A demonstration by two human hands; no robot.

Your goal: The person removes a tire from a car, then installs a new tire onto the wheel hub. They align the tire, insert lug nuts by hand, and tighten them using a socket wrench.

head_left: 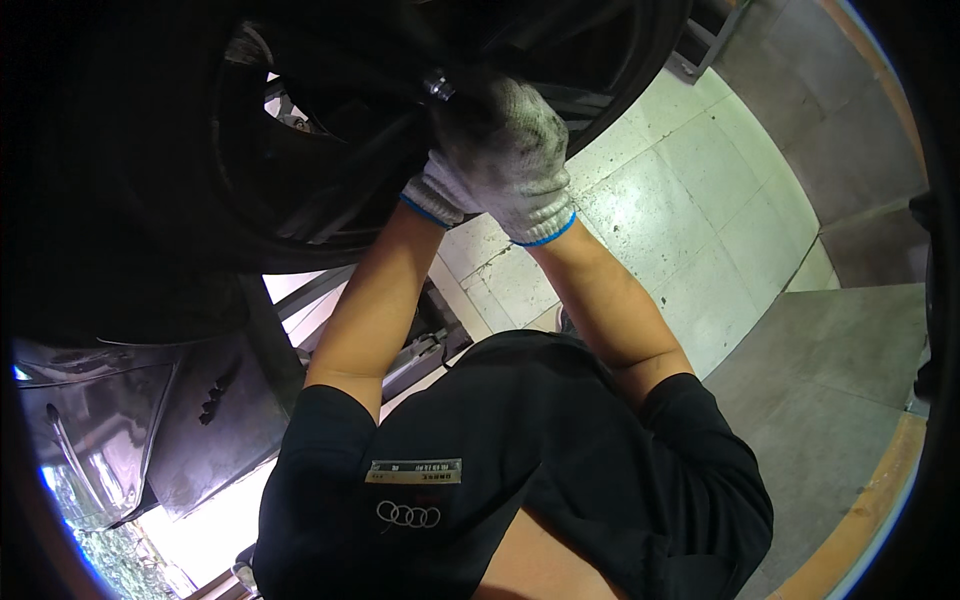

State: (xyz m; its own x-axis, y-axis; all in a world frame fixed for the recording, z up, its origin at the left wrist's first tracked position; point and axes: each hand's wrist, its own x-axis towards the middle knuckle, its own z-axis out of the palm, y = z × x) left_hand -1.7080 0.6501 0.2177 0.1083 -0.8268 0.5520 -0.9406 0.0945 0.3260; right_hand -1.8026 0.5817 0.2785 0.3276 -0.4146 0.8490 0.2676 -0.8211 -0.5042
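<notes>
Above me a dark wheel with black spokes and a tire [630, 60] fills the upper part of the view. A small silver metal fitting [438, 86] shows near its hub, just above my hands. My right hand [515, 160], in a soiled white knitted glove with a blue cuff, is closed at the hub, on something I cannot make out. My left hand [440, 185], gloved the same way, reaches in beside and behind it against the wheel; its fingers are hidden by the right hand and shadow.
A glossy dark car body [90, 430] is at the lower left. Grey metal lift parts [420, 340] show under the wheel. Pale floor tiles [680, 200] extend to the right, beside grey tiled surfaces [840, 370].
</notes>
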